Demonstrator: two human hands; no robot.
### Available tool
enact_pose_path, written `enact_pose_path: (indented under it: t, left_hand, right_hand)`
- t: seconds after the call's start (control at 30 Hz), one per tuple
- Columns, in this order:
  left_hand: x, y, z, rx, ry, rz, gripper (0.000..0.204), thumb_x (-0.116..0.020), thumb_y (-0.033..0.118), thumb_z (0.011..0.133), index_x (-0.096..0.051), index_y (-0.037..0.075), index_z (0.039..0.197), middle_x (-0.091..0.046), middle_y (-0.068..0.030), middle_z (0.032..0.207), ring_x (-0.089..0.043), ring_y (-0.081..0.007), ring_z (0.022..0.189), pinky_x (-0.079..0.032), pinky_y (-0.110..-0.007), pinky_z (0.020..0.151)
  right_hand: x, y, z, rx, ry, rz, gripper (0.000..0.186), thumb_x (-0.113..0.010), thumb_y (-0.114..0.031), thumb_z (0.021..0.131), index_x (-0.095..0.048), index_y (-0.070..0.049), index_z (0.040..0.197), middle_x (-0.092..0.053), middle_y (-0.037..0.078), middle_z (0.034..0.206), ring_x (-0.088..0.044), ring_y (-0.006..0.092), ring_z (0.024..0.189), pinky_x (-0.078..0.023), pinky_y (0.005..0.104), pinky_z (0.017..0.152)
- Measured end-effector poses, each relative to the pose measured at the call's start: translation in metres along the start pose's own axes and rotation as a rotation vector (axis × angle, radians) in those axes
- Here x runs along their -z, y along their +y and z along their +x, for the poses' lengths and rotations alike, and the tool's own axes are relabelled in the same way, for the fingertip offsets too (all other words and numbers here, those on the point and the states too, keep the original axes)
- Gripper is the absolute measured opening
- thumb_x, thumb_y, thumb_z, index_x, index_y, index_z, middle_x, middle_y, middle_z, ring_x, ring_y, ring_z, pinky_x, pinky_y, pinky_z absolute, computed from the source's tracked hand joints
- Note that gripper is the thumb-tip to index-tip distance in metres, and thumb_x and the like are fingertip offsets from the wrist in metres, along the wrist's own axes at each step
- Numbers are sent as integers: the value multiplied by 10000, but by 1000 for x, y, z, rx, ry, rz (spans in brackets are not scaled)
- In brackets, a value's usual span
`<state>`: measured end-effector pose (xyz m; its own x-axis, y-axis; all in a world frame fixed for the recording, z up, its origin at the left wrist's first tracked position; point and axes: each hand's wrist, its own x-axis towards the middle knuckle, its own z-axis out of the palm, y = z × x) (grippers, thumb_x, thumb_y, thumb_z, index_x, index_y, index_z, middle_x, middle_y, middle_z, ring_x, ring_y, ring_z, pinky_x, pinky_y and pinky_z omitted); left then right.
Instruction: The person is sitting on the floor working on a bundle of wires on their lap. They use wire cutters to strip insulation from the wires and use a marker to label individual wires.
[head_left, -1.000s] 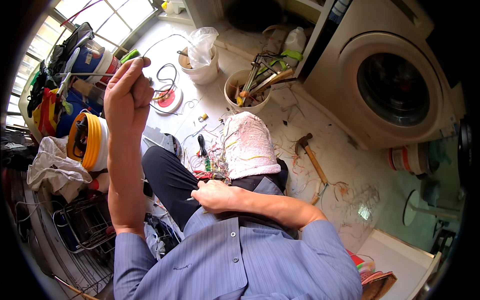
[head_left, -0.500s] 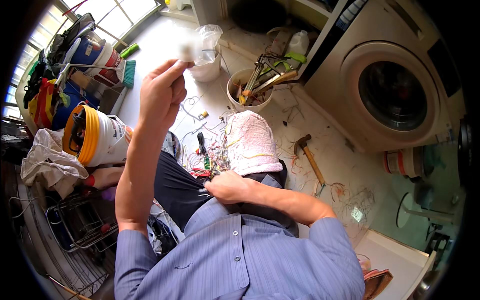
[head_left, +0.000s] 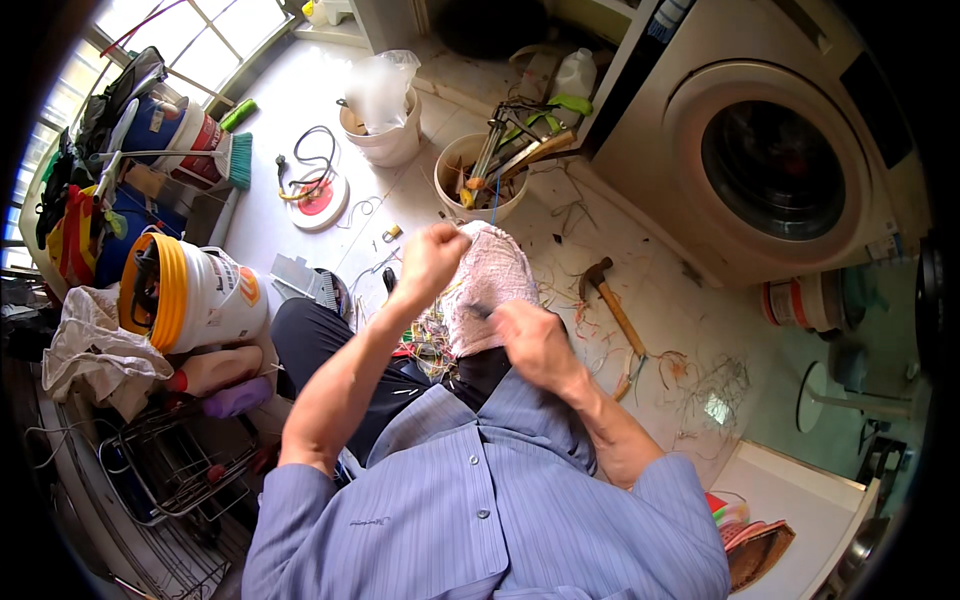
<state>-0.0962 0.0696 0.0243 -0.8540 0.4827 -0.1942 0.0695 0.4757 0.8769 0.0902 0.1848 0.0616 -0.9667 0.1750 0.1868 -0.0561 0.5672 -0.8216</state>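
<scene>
My left hand [head_left: 432, 262] is closed above the left edge of a pink towel [head_left: 500, 270], which covers my right knee. Whatever it pinches, if anything, is too small or hidden to name. My right hand [head_left: 537, 342] is also closed, near the towel's lower right side, and smeared by motion. A small dark blurred thing [head_left: 482, 311] sticks out from its fingers. Between my legs, beside the towel, lies a tangle of thin coloured wires [head_left: 430, 340]. A claw hammer [head_left: 612, 305] with a wooden handle rests on the floor to the right.
Ahead stand a bucket of tools [head_left: 450, 190] and a white bucket with a plastic bag [head_left: 395, 145]. A black cable [head_left: 318, 160] lies over a white-and-red disc [head_left: 318, 205]. A yellow-rimmed bucket [head_left: 215, 295] is left; a washing machine [head_left: 690, 190] stands right. Wire scraps [head_left: 715, 385] litter the floor.
My left hand has come down from its raised position to the towel. My right hand has moved up and right from the wire tangle. The disc and cable now show.
</scene>
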Motion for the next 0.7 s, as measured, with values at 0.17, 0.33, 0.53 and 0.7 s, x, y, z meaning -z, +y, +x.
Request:
enact_pose_path:
  t: [0.17, 0.33, 0.53, 0.7]
  left_hand:
    - [-34, -31, -32, 103, 42, 62, 214, -629, 173, 862, -728, -12, 905, -706, -144, 726, -685, -208, 651, -530, -353, 640]
    - [-32, -18, -39, 127, 56, 55, 222, -617, 188, 864, -724, 1, 920, -710, -171, 740, -701, -255, 648, -543, -386, 661]
    - [-32, -23, -32, 130, 39, 102, 217, -626, 194, 868, -719, 3, 910, -714, -180, 776, -709, -292, 709, -545, -395, 696]
    - [-34, -30, -30, 48, 62, 150, 187, -642, 151, 852, -704, -20, 893, -695, -132, 715, -664, -191, 623, -522, -339, 612]
  right_hand:
    - [10, 55, 10, -254, 103, -135, 237, -564, -219, 986, -681, -62, 1119, -644, 193, 921, -641, 391, 846, -517, 452, 755]
    - [-3, 70, 29, -155, 143, -144, 287, -605, -212, 957, -691, -146, 1222, -622, 149, 950, -628, 336, 887, -515, 436, 787]
    - [-13, 84, 50, -76, 117, -269, 277, -669, -226, 911, -726, -177, 1178, -604, 107, 936, -618, 299, 894, -518, 421, 795]
    - [-14, 78, 55, -14, 70, -322, 263, -694, -256, 894, -744, -178, 1139, -607, 85, 932, -622, 286, 883, -529, 420, 767]
